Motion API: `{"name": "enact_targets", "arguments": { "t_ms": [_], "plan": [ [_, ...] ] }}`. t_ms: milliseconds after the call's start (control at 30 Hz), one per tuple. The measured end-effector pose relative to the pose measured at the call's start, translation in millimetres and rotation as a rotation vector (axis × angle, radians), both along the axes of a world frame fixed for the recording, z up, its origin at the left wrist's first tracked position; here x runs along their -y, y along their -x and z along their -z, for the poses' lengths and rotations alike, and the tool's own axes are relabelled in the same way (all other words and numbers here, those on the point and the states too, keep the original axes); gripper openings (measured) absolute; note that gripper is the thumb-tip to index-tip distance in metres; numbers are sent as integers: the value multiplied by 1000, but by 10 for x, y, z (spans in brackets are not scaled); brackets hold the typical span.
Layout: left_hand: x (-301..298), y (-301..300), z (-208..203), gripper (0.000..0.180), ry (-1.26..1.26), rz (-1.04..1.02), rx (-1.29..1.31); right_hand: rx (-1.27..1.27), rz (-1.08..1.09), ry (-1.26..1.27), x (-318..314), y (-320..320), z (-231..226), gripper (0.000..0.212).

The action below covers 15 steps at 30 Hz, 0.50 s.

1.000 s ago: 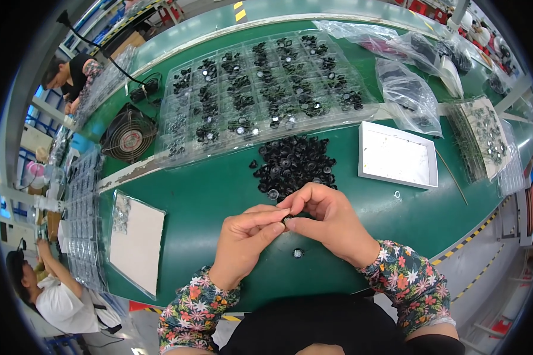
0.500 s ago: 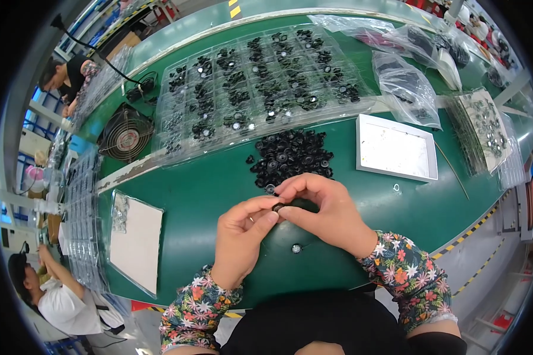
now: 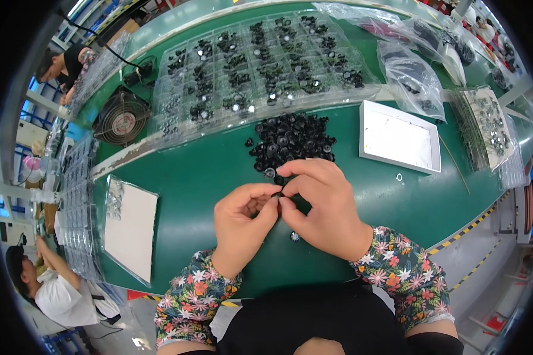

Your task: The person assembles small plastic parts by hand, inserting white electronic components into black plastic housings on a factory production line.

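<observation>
Between the fingertips of my left hand (image 3: 243,225) and my right hand (image 3: 326,207) is a small round black part (image 3: 278,194), mostly covered by the fingers. Both hands pinch it, thumb against forefinger, above the green table. Just beyond my fingers lies a heap of small round black parts (image 3: 290,142). One piece with a pale ring (image 3: 270,173) sits at the near edge of that heap. A small round part with a bright shiny face (image 3: 295,236) rests on the table under my right hand.
Clear compartment trays (image 3: 237,77) of black parts stand behind the heap. To the right are an open white box (image 3: 400,139), a thin stick (image 3: 454,164) and plastic bags (image 3: 411,77). A bagged white card (image 3: 130,231) and a black fan (image 3: 122,118) are leftward. Two people work at the left.
The view has shifted slightly. My hands still hold the black part together; the right fingers have shifted their grip, with the forefinger and thumb now more bent at the part.
</observation>
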<state>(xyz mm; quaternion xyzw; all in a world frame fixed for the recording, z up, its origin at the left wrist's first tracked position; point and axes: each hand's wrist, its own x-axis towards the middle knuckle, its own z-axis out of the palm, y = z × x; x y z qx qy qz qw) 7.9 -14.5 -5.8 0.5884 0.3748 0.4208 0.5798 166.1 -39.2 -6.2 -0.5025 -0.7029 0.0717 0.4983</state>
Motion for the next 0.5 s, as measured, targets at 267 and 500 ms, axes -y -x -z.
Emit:
{"name": "enact_targets", "arguments": {
  "t_ms": [267, 500],
  "plan": [
    [-19, -48, -47, 12, -35, -5, 10, -106, -51, 104, -18, 13, -32, 15],
    [-58, -6, -56, 14, 168, 21, 126, -106, -86, 72, -20, -17, -5, 17]
  ]
}}
